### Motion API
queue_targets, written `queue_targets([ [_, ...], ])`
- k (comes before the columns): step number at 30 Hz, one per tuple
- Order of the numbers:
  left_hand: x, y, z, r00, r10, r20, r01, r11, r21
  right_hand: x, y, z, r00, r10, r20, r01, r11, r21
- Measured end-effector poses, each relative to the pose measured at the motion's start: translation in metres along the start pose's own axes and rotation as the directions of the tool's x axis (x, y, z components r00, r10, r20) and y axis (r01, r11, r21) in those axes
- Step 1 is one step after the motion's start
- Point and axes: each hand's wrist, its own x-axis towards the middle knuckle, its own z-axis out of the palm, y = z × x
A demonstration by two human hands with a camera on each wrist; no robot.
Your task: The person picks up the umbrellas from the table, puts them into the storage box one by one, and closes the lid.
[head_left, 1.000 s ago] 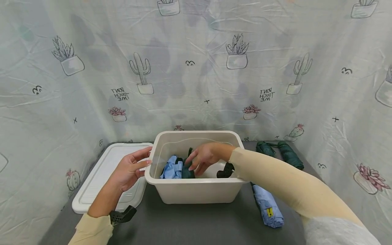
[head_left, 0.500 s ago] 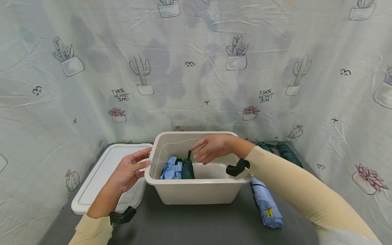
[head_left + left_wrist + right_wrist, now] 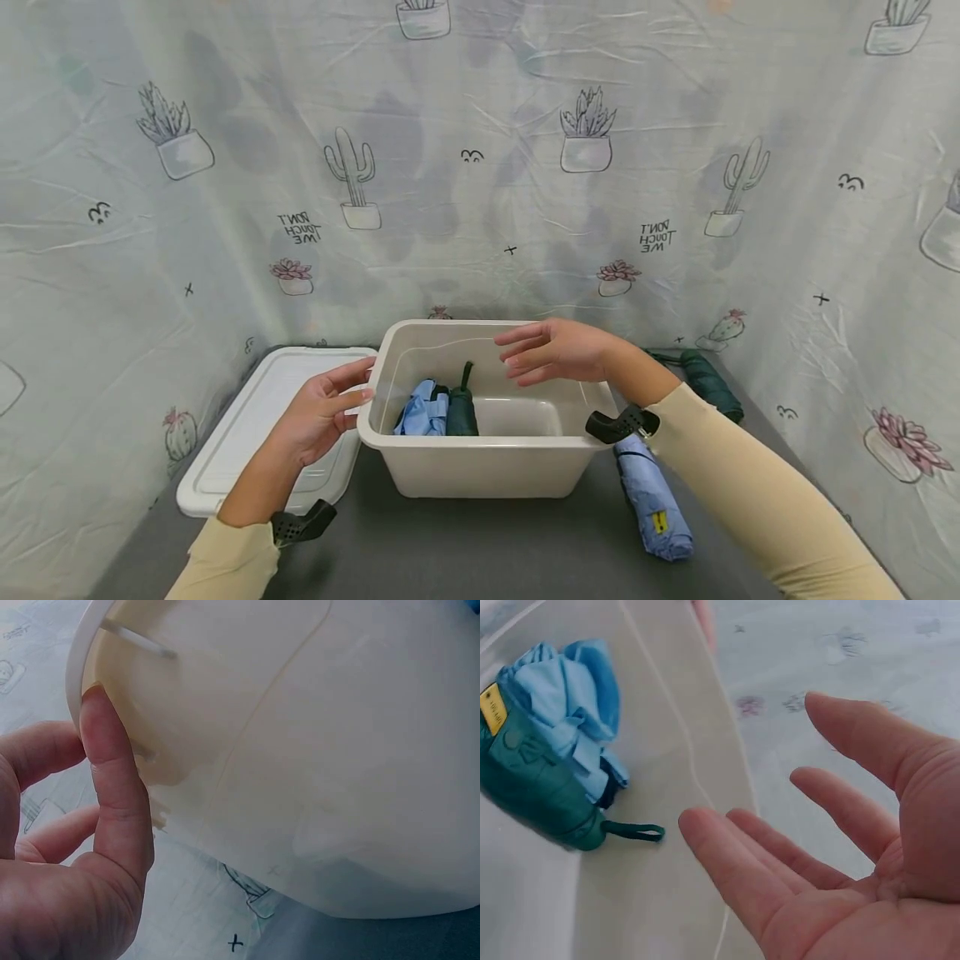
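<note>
A folded light-blue umbrella lies nearest on the grey table, just right of the beige plastic tub. The left hand rests its relaxed fingers against the tub's left rim. Inside lie a dark-green folded umbrella and another blue one. The right hand hovers above, fingers straight, empty.

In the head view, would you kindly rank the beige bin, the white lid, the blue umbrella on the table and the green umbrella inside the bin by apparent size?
1. Beige bin
2. White lid, partly hidden by the left hand
3. Blue umbrella on the table
4. Green umbrella in the bin, partly hidden by the bin wall
</note>
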Motion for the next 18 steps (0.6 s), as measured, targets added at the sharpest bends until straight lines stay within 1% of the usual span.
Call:
queue_targets([
  [5, -0.002, 0.001, 0.001, 1.0, -0.002, -0.003, 0.002, 1.0, -0.004, -0.015, 0.005, -0.001, 0.997, -0.065, -0.043, 0.065, 0.998, -0.002],
  [10, -0.001, 0.0, 0.001, 1.0, -0.006, -0.007, 0.006, 1.0, -0.005, -0.033, 0.011, -0.002, 0.984, -0.145, -0.106, 0.146, 0.989, 0.001],
  [16, -0.001, 0.002, 0.0, 1.0, -0.005, 0.0, 0.005, 1.0, -0.009, -0.051, 0.025, -0.008, 0.965, -0.234, -0.119, 0.227, 0.971, -0.07],
  [18, -0.001, 0.002, 0.0, 1.0, -0.006, 0.001, 0.006, 1.0, -0.012, -0.056, 0.029, -0.009, 0.956, -0.258, -0.138, 0.247, 0.964, -0.095],
])
